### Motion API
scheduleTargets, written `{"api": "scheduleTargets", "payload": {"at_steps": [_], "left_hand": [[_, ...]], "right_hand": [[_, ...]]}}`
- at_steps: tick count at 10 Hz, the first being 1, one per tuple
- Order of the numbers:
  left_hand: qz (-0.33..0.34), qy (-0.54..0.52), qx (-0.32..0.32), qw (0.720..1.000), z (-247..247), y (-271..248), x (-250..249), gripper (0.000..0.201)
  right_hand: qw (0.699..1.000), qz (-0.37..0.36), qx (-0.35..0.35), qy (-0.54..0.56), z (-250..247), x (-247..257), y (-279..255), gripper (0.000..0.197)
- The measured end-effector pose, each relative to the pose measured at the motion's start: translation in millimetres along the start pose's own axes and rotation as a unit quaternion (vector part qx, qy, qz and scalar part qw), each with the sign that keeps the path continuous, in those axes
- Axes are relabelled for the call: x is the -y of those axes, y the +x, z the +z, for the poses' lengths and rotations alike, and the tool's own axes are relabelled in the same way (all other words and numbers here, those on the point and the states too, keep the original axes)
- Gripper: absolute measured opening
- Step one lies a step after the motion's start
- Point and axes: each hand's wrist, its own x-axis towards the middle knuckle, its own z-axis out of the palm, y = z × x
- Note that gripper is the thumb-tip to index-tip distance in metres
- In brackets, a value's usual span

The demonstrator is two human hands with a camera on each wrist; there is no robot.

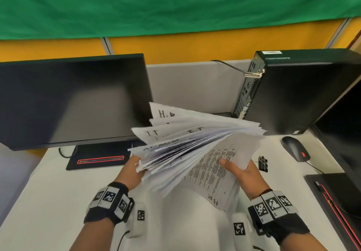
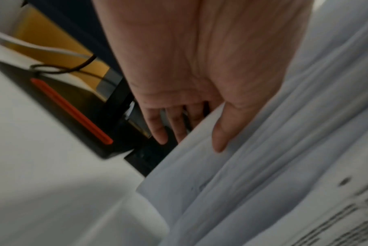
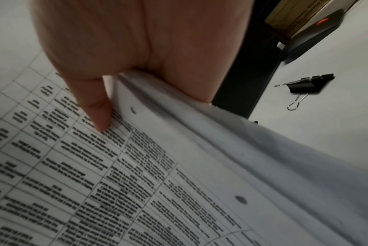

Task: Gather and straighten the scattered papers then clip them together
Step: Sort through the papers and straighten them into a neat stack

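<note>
At frame centre, fanned papers (image 1: 195, 149) grasped by left hand (image 1: 134, 172) and right hand (image 1: 240, 172), lifted for squaring; binder clip (image 1: 262, 163) kept beside, right.

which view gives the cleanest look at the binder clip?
Right wrist. The black binder clip lies on the white desk, unobstructed, with its wire handles visible. The head view shows it small, beside the right hand and near the mouse. The left wrist view does not show it.

Papers (image 1: 197, 149) fanned, uneven, held above desk; black binder clip (image 1: 263, 163) (unused) lies beside.
</note>
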Motion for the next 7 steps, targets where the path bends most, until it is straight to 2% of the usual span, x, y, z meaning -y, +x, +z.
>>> {"api": "scheduleTargets", "payload": {"at_steps": [1,2,3,4,6,7], "left_hand": [[0.045,-0.009,0.03,0.999,-10.8,-23.4,-8.4,0.057],[0.08,-0.079,0.059,0.992,-9.5,-37.0,-16.1,0.095],[0.123,-0.229,-0.034,0.965,-5.7,-36.5,-25.0,0.09],[0.167,-0.338,-0.107,0.92,-17.5,-24.8,-30.9,0.065],[0.135,-0.41,-0.081,0.898,-20.1,-19.7,-48.1,0.04],[0.106,-0.448,-0.112,0.881,-17.2,-16.3,-52.1,0.039]], "right_hand": [[1.0,-0.005,-0.008,-0.006,0.5,-0.4,0.6,0.014],[1.0,-0.01,-0.013,0.007,3.1,-1.6,2.9,0.014],[1.0,-0.011,-0.01,0.015,5.7,-1.6,1.1,0.014],[1.0,-0.004,-0.003,0.021,5.7,0.4,-3.1,0.017],[0.999,-0.022,0.012,0.025,10.6,4.6,-13.6,0.017],[0.999,-0.037,-0.008,0.027,18.6,14.5,-12.6,0.024]]}}
